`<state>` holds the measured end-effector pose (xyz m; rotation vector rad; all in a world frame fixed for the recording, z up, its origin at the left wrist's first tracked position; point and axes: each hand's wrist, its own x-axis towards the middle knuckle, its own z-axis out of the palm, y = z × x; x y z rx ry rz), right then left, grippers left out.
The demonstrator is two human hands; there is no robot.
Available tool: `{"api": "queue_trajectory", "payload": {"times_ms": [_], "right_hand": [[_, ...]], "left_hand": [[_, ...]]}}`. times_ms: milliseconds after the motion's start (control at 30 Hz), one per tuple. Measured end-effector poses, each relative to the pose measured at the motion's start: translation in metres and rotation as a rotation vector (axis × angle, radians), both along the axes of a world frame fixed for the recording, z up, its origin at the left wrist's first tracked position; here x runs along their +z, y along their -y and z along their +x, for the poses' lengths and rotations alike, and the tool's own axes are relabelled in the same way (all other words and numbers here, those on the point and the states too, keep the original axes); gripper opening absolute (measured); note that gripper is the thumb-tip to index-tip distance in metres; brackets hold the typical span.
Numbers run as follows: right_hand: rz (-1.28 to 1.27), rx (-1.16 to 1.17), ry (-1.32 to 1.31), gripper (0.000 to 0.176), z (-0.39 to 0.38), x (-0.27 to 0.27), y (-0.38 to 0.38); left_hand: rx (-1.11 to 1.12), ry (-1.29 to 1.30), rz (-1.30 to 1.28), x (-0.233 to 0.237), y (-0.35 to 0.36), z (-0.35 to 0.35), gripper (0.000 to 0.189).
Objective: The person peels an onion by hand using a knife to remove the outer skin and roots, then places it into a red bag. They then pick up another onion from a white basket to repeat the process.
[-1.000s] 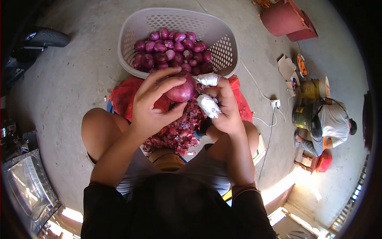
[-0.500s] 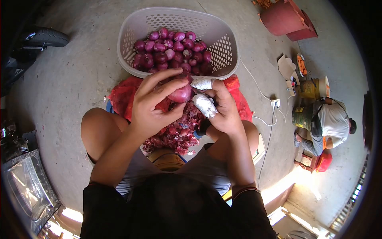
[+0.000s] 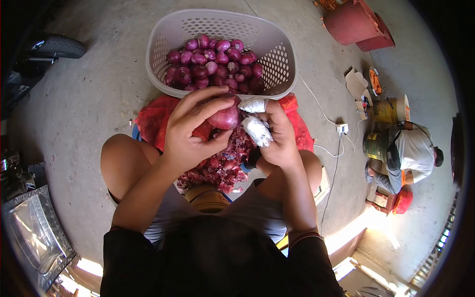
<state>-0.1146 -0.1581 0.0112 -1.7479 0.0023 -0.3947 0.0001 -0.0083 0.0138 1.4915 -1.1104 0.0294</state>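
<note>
My left hand (image 3: 190,126) is closed around a red onion (image 3: 225,118), with its fingers over the top and its thumb underneath. My right hand (image 3: 278,129) pinches at the onion's right end. Silvery-white wrapping covers its thumb and forefinger, and what lies between those tips is too small to make out. Just beyond my hands stands a grey perforated basket (image 3: 292,74) holding many shiny red onions (image 3: 205,62). Below the held onion, loose onion skins (image 3: 213,171) are heaped between my knees, partly hidden by my left hand.
A red mesh sack (image 3: 153,121) spreads out under the basket's near side. White cables run to a power strip (image 3: 342,128) on the right. Farther right, another person (image 3: 415,148) sits bent beside buckets (image 3: 391,110). A motorcycle wheel (image 3: 59,46) stands at upper left.
The onion stays between my hands. My right wrapped thumb and forefinger have shifted slightly, and my left thumb has moved a little along the onion's underside.
</note>
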Motion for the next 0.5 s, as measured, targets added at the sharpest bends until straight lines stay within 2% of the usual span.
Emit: {"api": "queue_trajectory", "payload": {"times_ms": [100,333,400,500], "right_hand": [[0.054,-0.034,0.079,0.032,0.002,0.003,-0.007],[0.367,-0.083,-0.003,0.031,0.0,-0.002,-0.008],[0.367,-0.085,-0.009,0.034,-0.001,-0.005,-0.002],[0.312,-0.073,0.022,0.041,-0.001,-0.007,-0.001]], "left_hand": [[-0.018,-0.028,-0.01,0.001,-0.001,0.0,0.05],[-0.026,-0.096,-0.068,-0.004,-0.001,0.0,0.049],[-0.017,-0.174,-0.109,-0.006,0.0,-0.001,0.049],[-0.071,-0.161,-0.072,-0.012,-0.004,0.003,0.052]]}}
